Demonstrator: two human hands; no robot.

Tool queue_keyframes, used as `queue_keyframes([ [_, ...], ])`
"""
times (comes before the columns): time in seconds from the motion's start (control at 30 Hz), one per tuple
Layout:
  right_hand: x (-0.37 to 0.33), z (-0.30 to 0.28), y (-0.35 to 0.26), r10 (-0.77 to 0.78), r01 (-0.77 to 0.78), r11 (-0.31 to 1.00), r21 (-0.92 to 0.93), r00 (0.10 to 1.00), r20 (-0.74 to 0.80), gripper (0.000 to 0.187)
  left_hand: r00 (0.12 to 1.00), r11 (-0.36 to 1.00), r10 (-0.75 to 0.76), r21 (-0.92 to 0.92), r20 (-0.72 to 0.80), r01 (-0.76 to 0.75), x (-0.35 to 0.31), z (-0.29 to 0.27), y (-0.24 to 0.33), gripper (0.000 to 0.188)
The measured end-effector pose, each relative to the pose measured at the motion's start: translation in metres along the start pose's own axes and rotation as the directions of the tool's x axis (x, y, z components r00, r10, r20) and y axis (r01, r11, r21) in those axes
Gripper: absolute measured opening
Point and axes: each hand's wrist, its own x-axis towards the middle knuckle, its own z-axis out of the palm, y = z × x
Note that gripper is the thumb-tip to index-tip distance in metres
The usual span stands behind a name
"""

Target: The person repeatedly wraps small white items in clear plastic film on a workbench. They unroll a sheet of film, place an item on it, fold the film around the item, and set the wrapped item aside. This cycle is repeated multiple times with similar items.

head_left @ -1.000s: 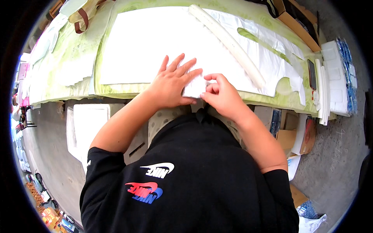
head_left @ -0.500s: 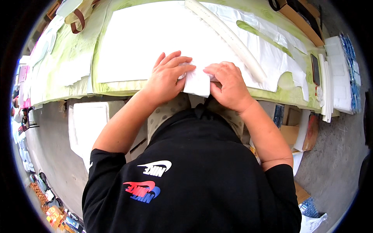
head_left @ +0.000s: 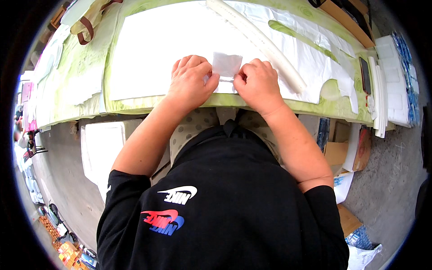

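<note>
Between my hands a small, thin white piece [head_left: 227, 64] stands up, slightly see-through; I cannot tell if it is paper, film or cloth. My left hand [head_left: 191, 82] pinches its left side with fingers curled in. At its right side my right hand [head_left: 258, 85] is closed on it, thumb against forefinger. A narrow white strip or fold runs between the two thumbs. Both hands are just above the near edge of a large white sheet [head_left: 150, 54], which lies on the table with a light green patterned cover [head_left: 130, 104].
A long white roll [head_left: 265, 45] lies slanted across the sheet, with cut white film [head_left: 310, 60] to its right. A phone [head_left: 365, 75] lies at the table's right edge, beside white rolls [head_left: 378, 96]. An open cardboard box [head_left: 348, 20] is at the far right; a white bin [head_left: 103, 146] stands below left.
Both hands have moved a little away from my body, onto the sheet. The small white piece, which hung down toward me, now points up and away; the right fingers have curled tighter.
</note>
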Motion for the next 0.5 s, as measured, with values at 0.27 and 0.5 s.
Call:
queue_keyframes([
  [0.27,-0.004,-0.004,-0.004,0.013,-0.012,1.0,-0.012,0.999,0.051,0.019,0.984,0.988,-0.084,-0.138,-0.159,0.062,-0.001,0.016,0.0,0.054],
  [0.5,-0.009,0.005,-0.001,0.068,-0.057,0.992,0.116,0.994,-0.088,0.048,0.967,0.965,-0.096,0.259,0.237,0.032,0.007,0.012,0.011,0.061],
])
